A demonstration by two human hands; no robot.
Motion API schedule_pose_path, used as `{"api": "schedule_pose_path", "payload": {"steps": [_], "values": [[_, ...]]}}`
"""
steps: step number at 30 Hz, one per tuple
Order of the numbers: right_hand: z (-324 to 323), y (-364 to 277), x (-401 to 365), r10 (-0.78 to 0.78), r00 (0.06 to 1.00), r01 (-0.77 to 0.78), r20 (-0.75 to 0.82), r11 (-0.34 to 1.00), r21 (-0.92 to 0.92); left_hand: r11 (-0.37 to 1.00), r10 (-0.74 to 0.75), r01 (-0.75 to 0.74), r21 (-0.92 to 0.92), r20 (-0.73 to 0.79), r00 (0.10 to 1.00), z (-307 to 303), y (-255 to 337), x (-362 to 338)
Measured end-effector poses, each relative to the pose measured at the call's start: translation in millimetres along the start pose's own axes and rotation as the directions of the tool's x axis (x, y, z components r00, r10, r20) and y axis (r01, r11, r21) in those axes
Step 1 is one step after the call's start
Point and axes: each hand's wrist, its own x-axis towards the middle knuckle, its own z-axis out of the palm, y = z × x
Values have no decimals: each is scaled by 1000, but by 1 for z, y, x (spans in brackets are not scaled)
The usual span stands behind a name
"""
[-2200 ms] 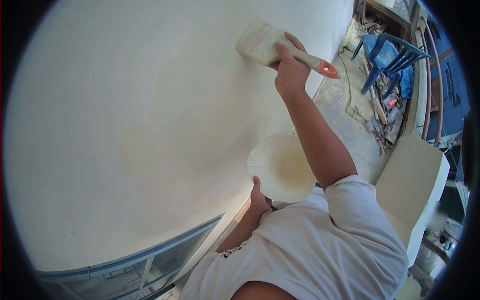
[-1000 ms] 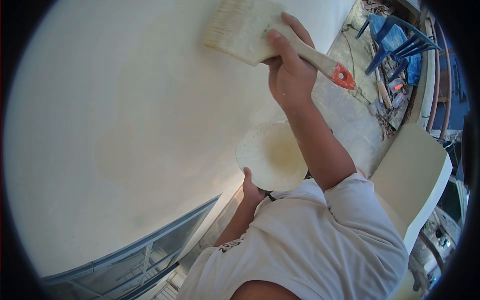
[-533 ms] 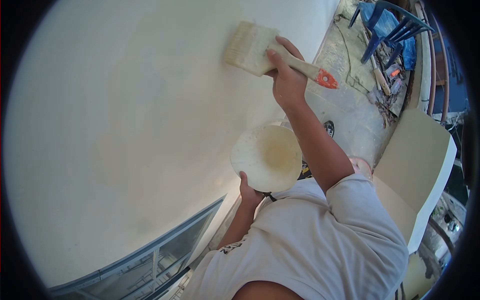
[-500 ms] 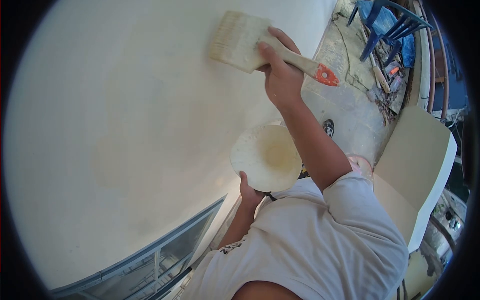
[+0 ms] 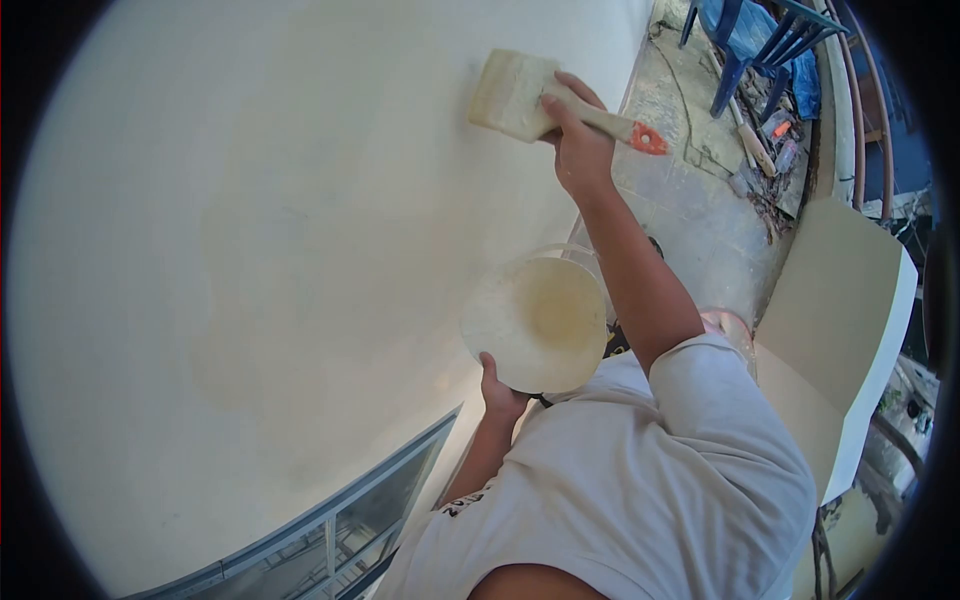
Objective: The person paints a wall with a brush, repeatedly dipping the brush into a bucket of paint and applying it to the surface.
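Note:
My right hand (image 5: 583, 140) is closed around a wide paintbrush (image 5: 518, 92), whose pale handle ends in a red tip with a hole. The bristle end points left, against or close over the pale wall (image 5: 300, 230). Lower down, my left hand (image 5: 503, 392) grips a whitish bucket (image 5: 488, 320) by its rim, thumb on the near side. The bucket's open mouth faces up, showing a yellowish patch inside, and it is held in front of my body close to the wall.
A grey-framed window (image 5: 330, 520) is set in the wall at the lower left. A blue plastic chair (image 5: 745, 50) stands at the upper right, beside debris and a long-handled tool (image 5: 755, 145) on the floor. At the right is a beige parapet (image 5: 830, 290).
My right hand has moved right and slightly down with the paintbrush. The bucket in my left hand has shifted slightly, and its handle now shows at the top.

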Motion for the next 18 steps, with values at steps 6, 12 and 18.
{"api": "schedule_pose_path", "payload": {"steps": [6, 12, 18], "values": [[56, -9, 43, -34, 983, 30, 181, 999, 21, 999, -37, 35, -38, -50, 998, 28, -1, 11], [-58, 41, 51, 102, 992, -114, -73, 976, -183, 995, 40, -46, -89, -75, 996, 49, 0, 25], [66, -10, 43, 15, 994, -7, 107, 997, -71, 996, 0, -6, -84, -74, 997, 86, 10, 22]]}}
